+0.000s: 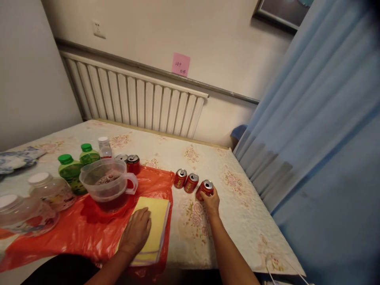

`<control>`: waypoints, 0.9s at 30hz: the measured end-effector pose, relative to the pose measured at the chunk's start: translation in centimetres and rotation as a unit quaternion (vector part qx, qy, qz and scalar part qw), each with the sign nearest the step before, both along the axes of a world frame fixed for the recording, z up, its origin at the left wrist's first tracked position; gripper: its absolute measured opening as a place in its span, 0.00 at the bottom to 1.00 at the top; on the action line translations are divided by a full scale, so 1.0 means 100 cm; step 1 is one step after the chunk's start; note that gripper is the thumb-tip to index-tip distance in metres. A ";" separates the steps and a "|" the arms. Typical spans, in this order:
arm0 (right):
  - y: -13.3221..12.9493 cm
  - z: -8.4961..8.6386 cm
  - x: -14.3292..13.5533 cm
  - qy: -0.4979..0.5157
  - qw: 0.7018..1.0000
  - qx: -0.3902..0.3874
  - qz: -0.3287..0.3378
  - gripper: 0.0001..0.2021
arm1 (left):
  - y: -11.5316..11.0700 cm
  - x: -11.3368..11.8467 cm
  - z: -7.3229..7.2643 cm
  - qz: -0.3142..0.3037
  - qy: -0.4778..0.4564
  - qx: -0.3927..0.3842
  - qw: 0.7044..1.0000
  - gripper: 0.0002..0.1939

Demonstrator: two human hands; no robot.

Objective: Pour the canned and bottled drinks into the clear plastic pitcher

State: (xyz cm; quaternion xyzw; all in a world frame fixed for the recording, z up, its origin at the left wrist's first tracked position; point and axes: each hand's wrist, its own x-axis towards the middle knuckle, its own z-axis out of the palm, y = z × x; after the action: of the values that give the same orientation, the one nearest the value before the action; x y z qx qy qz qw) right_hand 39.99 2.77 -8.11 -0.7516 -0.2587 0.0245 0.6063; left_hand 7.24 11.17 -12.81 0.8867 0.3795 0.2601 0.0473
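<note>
My right hand [212,201] is wrapped round a red drink can [203,191], which stands upright on the floral tablecloth [190,225]. Left of it two more red cans [191,183] stand upright, side by side. My left hand [137,229] lies flat on a folded yellow cloth [157,215], fingers stretched out and holding nothing. The cloth rests on a red plastic sheet [74,233]. Just beyond my left hand is a clear plastic measuring jug [101,194] with dark liquid and foam inside.
Behind the jug are two more cans [134,164] and a small white-capped bottle [105,149]. Two green-capped bottles [69,172] and two large white-lidded jars [26,217] stand to the left. A blue curtain [311,118] hangs along the right; a radiator [133,99] lines the wall.
</note>
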 end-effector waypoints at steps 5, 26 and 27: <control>0.015 -0.012 0.002 0.013 1.000 0.006 0.007 0.34 | -0.001 0.001 0.002 0.002 0.001 0.006 1.000 0.14; 0.006 -0.052 0.001 -0.034 0.999 -0.027 0.027 0.28 | 0.000 0.000 -0.002 -0.007 0.010 0.006 1.000 0.14; 0.007 -0.053 0.002 -0.034 0.999 -0.027 0.028 0.28 | 0.001 0.000 -0.002 -0.007 0.012 0.008 1.000 0.14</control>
State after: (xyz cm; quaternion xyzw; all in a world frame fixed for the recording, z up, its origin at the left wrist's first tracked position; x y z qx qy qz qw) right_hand 40.18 3.46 -13.38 -0.7607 -0.2990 0.0226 0.5757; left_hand 7.20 11.24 -13.00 0.8927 0.3721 0.2515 0.0376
